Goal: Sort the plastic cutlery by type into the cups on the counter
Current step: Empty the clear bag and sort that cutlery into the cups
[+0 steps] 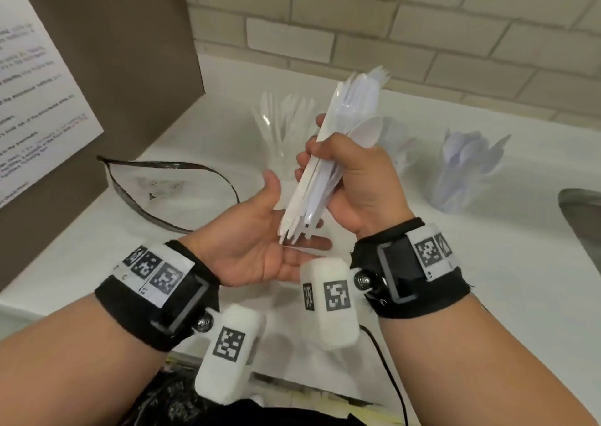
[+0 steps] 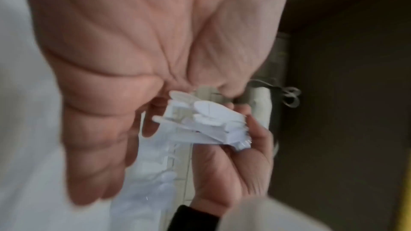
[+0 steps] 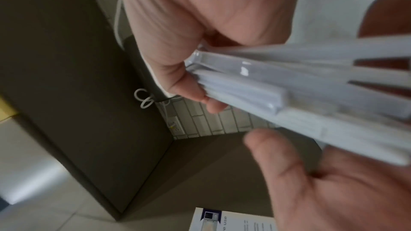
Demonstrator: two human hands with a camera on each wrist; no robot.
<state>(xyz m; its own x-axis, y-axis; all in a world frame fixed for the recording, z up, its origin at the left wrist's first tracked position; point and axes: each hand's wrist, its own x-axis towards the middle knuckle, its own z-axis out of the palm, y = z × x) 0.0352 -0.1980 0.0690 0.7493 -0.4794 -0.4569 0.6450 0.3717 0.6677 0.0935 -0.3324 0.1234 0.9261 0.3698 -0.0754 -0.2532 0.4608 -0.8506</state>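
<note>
My right hand (image 1: 354, 178) grips a bundle of white plastic cutlery (image 1: 328, 155) and holds it upright, tilted, with fork, knife and spoon heads at the top. The handle ends point down over my left hand (image 1: 260, 243), which lies open, palm up, just beneath them; whether they touch it is unclear. The left wrist view shows the bundle (image 2: 204, 122) end-on beside the open palm (image 2: 133, 59). In the right wrist view the fingers (image 3: 189, 83) curl round the handles (image 3: 289, 83). A clear cup of forks (image 1: 279, 126), a half-hidden cup (image 1: 398, 139) and a cup of spoons (image 1: 461, 171) stand on the white counter (image 1: 487, 279).
A clear plastic bag with a black rim (image 1: 162, 184) lies on the counter to the left. A brown cabinet side with a printed sheet (image 1: 32, 84) stands at the left. A metal sink (image 1: 582, 217) sits at the right edge. A tiled wall (image 1: 422, 28) runs behind.
</note>
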